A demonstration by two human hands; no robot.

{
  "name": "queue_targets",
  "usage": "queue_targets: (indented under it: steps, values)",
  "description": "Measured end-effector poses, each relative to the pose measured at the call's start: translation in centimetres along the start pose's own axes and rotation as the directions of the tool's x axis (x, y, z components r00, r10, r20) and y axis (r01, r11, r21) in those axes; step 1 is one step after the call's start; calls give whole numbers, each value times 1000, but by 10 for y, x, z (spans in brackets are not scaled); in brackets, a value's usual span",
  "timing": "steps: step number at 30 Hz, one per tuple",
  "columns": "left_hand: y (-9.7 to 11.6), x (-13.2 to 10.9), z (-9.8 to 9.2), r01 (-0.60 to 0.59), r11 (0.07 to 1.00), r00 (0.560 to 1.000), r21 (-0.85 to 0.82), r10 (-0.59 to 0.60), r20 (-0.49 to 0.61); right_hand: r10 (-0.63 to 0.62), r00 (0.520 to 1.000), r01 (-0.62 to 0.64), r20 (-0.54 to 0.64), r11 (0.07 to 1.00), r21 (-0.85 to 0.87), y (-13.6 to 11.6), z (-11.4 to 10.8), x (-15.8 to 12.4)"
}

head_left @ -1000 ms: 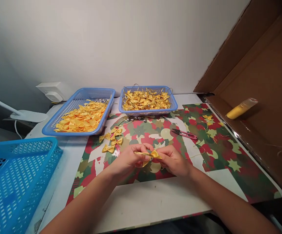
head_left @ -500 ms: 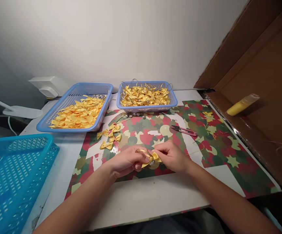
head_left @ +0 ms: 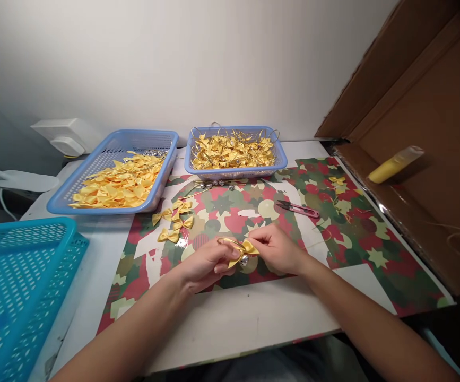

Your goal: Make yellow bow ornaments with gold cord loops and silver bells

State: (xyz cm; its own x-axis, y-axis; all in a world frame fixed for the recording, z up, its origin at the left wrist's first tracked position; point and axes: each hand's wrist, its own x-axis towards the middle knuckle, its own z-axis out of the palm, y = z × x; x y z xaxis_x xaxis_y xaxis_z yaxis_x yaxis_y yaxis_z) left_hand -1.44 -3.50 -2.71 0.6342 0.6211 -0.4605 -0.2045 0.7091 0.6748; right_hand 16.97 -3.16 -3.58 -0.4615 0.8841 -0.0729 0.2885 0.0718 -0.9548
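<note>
Between my hands is a yellow ribbon bow (head_left: 249, 247) with a gold cord loop (head_left: 230, 242) and a silver bell (head_left: 244, 260) hanging at its middle. My left hand (head_left: 214, 261) is closed on the bow's left side and the cord, thumb on top. Pinched in the fingers of my right hand (head_left: 275, 248) is the bow's right end. Several loose yellow bows (head_left: 182, 223) lie on the patterned sheet to the left. Beyond my hands, a row of silver bells on gold cords (head_left: 216, 184) lies near the back.
A blue basket (head_left: 60, 204) holds yellow bows and bells; a smaller one (head_left: 235, 173) holds bows with cords and bells. Pink-handled thread snips (head_left: 299, 209) lie right of centre. A turquoise basket (head_left: 26, 297) stands at left, cardboard (head_left: 424, 175) at right with a yellow tube (head_left: 395, 165).
The bow has turned slightly, so the silver bell now hangs in plainer view below it. Both hands keep their hold. The whole view has shifted a little.
</note>
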Motion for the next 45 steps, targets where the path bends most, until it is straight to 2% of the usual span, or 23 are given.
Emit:
queue_targets:
  steps: [7, 10, 12, 14, 17, 19, 20, 21, 23, 26, 28, 29, 32, 35, 37, 38, 39, 40, 41, 42, 43, 44, 45]
  values:
    - [-2, 0, 6, -37, 998, 999, 53, 39, -36, -19, 992, 19, -126, 1000, 2, 0, 4, -2]
    - [-4, -1, 9, -90, 981, 994, 171, 99, -44, -129, 970, 140, -204, 989, 39, -4, -1, -3]
    - [-5, -4, 9, -202, 931, 974, 305, 222, -31, -234, 953, 253, -192, 964, 79, -9, -6, -4]
    - [-5, -7, 9, -369, 782, 906, 503, 422, 9, -309, 941, 325, -140, 939, 115, -13, -11, -6]
    - [-7, -10, 8, -543, 334, 688, 770, 703, 180, -331, 942, 335, -50, 926, 172, -18, -13, -10]
    - [-8, -11, 9, -566, 88, 562, 819, 768, 306, -309, 950, 311, -43, 930, 198, -18, -12, -11]
    - [-9, -11, 9, -576, 32, 529, 817, 776, 343, -291, 955, 298, -61, 933, 200, -18, -11, -11]
    - [-11, -11, 10, -591, 24, 521, 806, 775, 359, -277, 957, 288, -84, 938, 193, -17, -10, -11]
    - [-13, -12, 13, -619, 136, 567, 773, 759, 320, -277, 952, 293, -128, 947, 133, -15, -8, -11]
    - [-17, -10, 15, -592, 517, 739, 618, 654, 162, -340, 931, 342, -131, 940, -11, -10, -3, -10]
    - [-19, -7, 16, -508, 771, 850, 383, 521, 79, -386, 915, 375, -117, 921, -105, -6, 0, -9]
    - [-19, -5, 16, -452, 855, 889, 254, 456, 48, -399, 910, 382, -112, 912, -147, -5, 1, -8]
    - [-18, -2, 16, -322, 947, 944, 9, 322, -66, -381, 914, 334, -144, 903, -270, -2, 2, -4]
    - [-13, -3, 17, -273, 960, 952, -56, 261, -157, -314, 873, 188, -372, 922, -338, -5, -3, -3]
    - [-10, -4, 16, -260, 964, 950, -64, 243, -194, -212, 810, 96, -547, 968, -233, -8, -10, -5]
    - [-8, -5, 16, -258, 964, 948, -63, 239, -210, -123, 817, 66, -563, 991, -120, -9, -14, -6]
    - [-6, -6, 16, -259, 964, 945, -59, 240, -224, -8, 870, 22, -493, 999, 23, -11, -16, -8]
    - [-4, -7, 16, -262, 964, 941, -52, 243, -235, 114, 939, -59, -325, 983, 173, -12, -17, -10]
    - [-2, -8, 15, -267, 963, 938, -44, 249, -240, 219, 972, -184, -85, 936, 299, -13, -16, -11]
    - [0, -9, 15, -267, 963, 939, -30, 253, -235, 283, 944, -328, 171, 866, 377, -12, -13, -12]
    - [2, -10, 15, -263, 965, 942, -8, 256, -217, 308, 876, -454, 372, 787, 419, -12, -8, -13]
    - [4, -11, 15, -260, 965, 947, 30, 261, -187, 302, 816, -539, 494, 706, 460, -10, -2, -12]
    - [4, -12, 14, -262, 962, 950, 83, 272, -155, 277, 800, -569, 532, 633, 525, -9, 5, -11]
